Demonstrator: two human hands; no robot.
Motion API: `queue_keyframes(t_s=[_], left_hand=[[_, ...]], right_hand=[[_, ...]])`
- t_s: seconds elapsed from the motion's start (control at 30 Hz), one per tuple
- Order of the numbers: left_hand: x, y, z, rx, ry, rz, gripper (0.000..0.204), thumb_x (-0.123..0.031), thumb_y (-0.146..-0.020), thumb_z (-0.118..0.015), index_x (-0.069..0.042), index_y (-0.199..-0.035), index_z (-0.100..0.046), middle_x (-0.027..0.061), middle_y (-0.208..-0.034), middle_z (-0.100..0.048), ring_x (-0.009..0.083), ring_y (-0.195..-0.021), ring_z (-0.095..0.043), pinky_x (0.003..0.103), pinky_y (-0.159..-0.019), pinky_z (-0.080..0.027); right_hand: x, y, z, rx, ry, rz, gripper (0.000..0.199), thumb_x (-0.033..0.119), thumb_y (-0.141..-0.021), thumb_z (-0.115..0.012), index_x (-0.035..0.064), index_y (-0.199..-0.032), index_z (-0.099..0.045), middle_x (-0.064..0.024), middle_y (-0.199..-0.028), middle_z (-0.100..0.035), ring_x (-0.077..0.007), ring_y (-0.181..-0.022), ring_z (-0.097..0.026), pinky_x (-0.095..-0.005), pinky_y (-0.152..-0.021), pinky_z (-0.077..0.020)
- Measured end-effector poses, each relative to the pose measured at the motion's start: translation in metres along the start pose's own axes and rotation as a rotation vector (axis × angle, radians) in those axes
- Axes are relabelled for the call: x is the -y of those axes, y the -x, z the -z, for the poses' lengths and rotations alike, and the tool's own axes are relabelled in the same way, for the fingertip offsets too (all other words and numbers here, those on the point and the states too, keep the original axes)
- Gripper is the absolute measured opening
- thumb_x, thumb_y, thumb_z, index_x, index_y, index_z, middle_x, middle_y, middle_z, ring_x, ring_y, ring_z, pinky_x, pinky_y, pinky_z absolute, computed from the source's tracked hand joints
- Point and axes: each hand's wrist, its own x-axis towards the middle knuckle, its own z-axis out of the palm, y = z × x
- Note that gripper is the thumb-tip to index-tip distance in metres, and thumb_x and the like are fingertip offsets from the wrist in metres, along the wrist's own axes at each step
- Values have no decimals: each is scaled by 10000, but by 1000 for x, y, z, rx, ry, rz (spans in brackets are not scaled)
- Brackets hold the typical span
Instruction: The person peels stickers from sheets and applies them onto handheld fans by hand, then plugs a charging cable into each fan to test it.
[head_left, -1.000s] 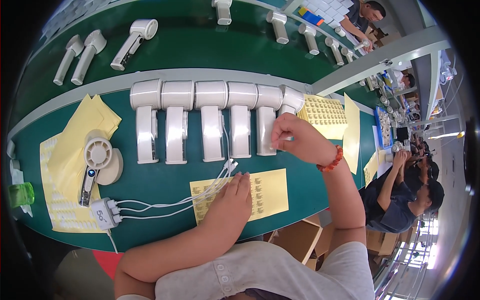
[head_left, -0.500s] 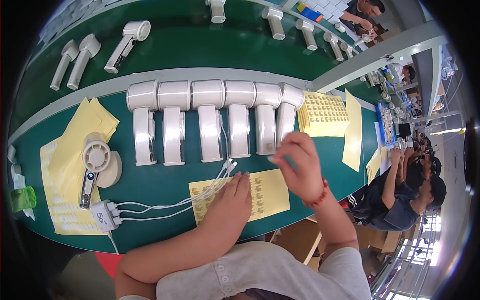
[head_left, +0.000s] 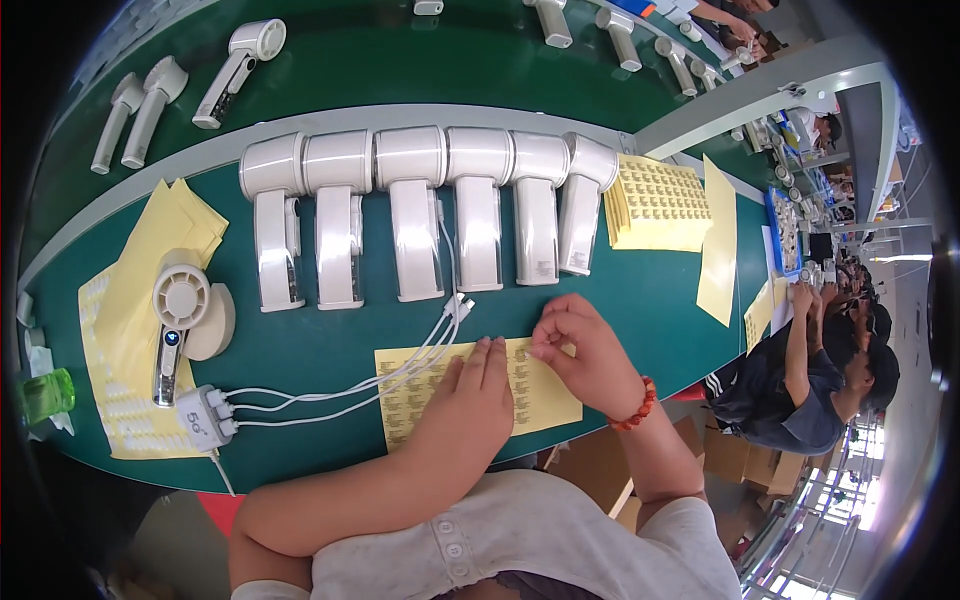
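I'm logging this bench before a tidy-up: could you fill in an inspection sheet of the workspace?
Surface: green table, partly covered with paper.
Job's things: six white fans in a row; yellow label sheet nearer the wearer.
Clutter: left sheets, right stack, green container.
Grips: left grip flat on the label sheet; right grip pinched at its upper edge, contact unclear.
Cables: white cables from an adapter cross the label sheet.
Surroundings: people at right; boxes beneath.

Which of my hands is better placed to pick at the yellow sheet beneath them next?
Probably your right hand: its fingers curl toward the thumb over the right side of the yellow sheet, while your left hand lies flat on it, better suited to steadying.
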Motion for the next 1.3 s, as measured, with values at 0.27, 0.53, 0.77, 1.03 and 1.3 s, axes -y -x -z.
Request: queue_keyframes(t_s=[0.27, 0.53, 0.77, 1.03, 1.3], left_hand=[[1, 0, -2, -12, 47, -13, 375, -44, -757, -533, 89, -1107, -551, 204, -1289, -434, 308, -1202, -440, 364, -956, -431], [1, 1, -3, -45, 69, 17, 384, -31, -749, -534, 101, -1109, -545, 210, -1277, -440, 301, -1206, -441, 371, -951, -435], [0, 1, -3, 36, 3, 29, 494, -164, -772, -583, 105, -1174, -481, 185, -1327, -390, 286, -1247, -398, 369, -989, -400], [0, 4, -6, 2, 38, 30, 489, -132, -774, -559, 103, -1193, -471, 190, -1332, -388, 283, -1240, -406, 360, -991, -398], [5, 5, -3, 29, 57, 22, 516, -50, -731, -522, 110, -1215, -446, 203, -1350, -365, 290, -1257, -380, 352, -1013, -369]], right_hand=[[1, 3, -17, -149, 170, 58, 97, -35, -734, -632, 0, -793, -564, -125, -937, -499, -272, -811, -542, -319, -696, -467], [16, 8, 13, 119, 59, 161, 151, -42, -700, -669, 32, -796, -579, -88, -937, -509, -242, -907, -524, -308, -810, -425], [47, -45, 18, -43, -155, 188, 111, -27, -733, -633, 20, -800, -558, -93, -890, -505, -212, -815, -534, -287, -727, -455], [45, -80, 18, 79, -33, 139, 56, -30, -752, -614, -6, -741, -564, -92, -856, -515, -189, -763, -542, -274, -705, -484], [47, -79, 11, 47, -26, 89, 81, -55, -764, -603, -8, -776, -539, -83, -898, -485, -179, -802, -553, -271, -721, -498]])
